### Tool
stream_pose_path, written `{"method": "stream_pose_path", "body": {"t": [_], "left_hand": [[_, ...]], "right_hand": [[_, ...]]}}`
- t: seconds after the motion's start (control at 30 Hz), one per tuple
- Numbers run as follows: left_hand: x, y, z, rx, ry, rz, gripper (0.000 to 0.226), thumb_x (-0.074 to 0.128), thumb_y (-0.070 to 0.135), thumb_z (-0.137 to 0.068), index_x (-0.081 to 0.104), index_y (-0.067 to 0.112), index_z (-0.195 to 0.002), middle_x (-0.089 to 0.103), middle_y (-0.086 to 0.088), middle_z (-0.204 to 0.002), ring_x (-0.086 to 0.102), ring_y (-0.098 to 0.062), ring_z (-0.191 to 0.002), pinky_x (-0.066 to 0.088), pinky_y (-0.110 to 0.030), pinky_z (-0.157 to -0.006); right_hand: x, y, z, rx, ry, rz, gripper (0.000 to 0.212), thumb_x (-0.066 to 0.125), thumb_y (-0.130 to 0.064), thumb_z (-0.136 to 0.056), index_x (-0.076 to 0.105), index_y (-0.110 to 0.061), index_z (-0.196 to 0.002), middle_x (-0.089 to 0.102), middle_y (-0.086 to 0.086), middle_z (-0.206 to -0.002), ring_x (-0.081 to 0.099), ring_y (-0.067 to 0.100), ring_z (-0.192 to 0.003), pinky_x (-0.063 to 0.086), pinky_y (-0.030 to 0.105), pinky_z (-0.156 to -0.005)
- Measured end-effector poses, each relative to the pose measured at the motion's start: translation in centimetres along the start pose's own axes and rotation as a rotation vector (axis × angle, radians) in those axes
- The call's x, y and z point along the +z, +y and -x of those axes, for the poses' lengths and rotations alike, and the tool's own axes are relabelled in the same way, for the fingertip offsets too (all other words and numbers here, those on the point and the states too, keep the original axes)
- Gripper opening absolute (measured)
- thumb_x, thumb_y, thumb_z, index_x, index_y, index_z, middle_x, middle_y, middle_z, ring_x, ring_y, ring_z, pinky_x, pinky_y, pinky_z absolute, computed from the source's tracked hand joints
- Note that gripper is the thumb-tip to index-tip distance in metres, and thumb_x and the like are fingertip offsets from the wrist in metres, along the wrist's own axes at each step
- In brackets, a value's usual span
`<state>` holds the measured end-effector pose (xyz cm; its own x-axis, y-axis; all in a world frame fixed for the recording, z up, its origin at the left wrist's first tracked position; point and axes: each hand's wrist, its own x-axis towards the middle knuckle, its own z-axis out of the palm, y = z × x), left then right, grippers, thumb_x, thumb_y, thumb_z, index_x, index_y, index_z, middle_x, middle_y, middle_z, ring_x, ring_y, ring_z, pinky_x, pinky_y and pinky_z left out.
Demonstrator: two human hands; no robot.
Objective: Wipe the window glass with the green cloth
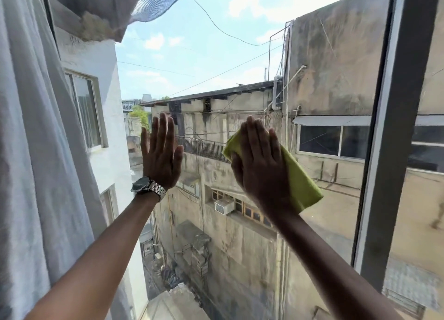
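Note:
The window glass (216,55) fills the middle of the view, with sky and weathered buildings behind it. My right hand (260,161) lies flat against the pane, fingers up, pressing the green cloth (301,182) onto it. The cloth shows past the hand on its right and at the upper left. My left hand (161,152) rests flat on the glass to the left, fingers together and pointing up, with nothing under it. A metal watch (147,187) sits on that wrist.
A white curtain (36,151) hangs along the left edge. A dark vertical window frame (394,127) bounds the pane on the right, with another pane beyond it. Grey netting (149,5) hangs at the top left outside.

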<state>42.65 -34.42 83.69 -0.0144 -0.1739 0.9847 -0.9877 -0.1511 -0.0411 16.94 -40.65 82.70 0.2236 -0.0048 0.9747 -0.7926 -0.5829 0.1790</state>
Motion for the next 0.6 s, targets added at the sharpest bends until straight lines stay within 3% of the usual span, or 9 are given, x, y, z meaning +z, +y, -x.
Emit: {"method": "stream_pose_path", "body": {"t": [0.13,0.3,0.4,0.6], "left_hand": [[1.2,-1.3,0.1,0.055,0.05,0.018,0.065,0.017,0.043,-0.103,0.012,0.016,-0.161,0.003,-0.001,-0.172,0.011,-0.024,-0.16,0.002,-0.047,-0.132],[0.2,-0.7,0.4,0.029,0.021,0.031,0.065,0.022,0.039,-0.102,0.016,0.013,-0.16,0.016,-0.012,-0.17,0.018,-0.03,-0.159,0.011,-0.055,-0.13],[-0.6,0.2,0.2,0.01,-0.007,0.034,0.064,0.024,0.038,-0.101,0.021,0.01,-0.159,0.024,-0.017,-0.167,0.02,-0.031,-0.158,0.014,-0.057,-0.129],[-0.6,0.1,0.1,0.027,0.012,0.034,0.065,0.027,0.036,-0.1,0.021,0.009,-0.159,0.025,-0.018,-0.167,0.015,-0.025,-0.159,0.016,-0.058,-0.128]], "right_hand": [[1.8,-4.1,-0.3,0.023,0.013,-0.052,0.061,0.038,-0.033,-0.109,0.024,-0.002,-0.16,0.02,0.015,-0.169,0.019,0.028,-0.157,0.015,0.047,-0.13],[1.2,-6.3,8.7,-0.237,-0.116,-0.076,0.065,0.068,-0.031,-0.095,0.048,-0.003,-0.15,0.045,0.012,-0.158,0.041,0.026,-0.148,0.031,0.046,-0.124],[-0.4,-3.2,8.5,-0.349,-0.15,-0.037,0.062,0.059,-0.038,-0.101,0.044,-0.006,-0.153,0.042,0.011,-0.16,0.04,0.025,-0.148,0.032,0.048,-0.123],[-1.7,3.0,-1.2,0.036,-0.006,0.064,0.065,0.04,-0.045,-0.109,0.031,-0.003,-0.158,0.034,0.015,-0.164,0.028,0.029,-0.154,0.019,0.052,-0.128]]}}
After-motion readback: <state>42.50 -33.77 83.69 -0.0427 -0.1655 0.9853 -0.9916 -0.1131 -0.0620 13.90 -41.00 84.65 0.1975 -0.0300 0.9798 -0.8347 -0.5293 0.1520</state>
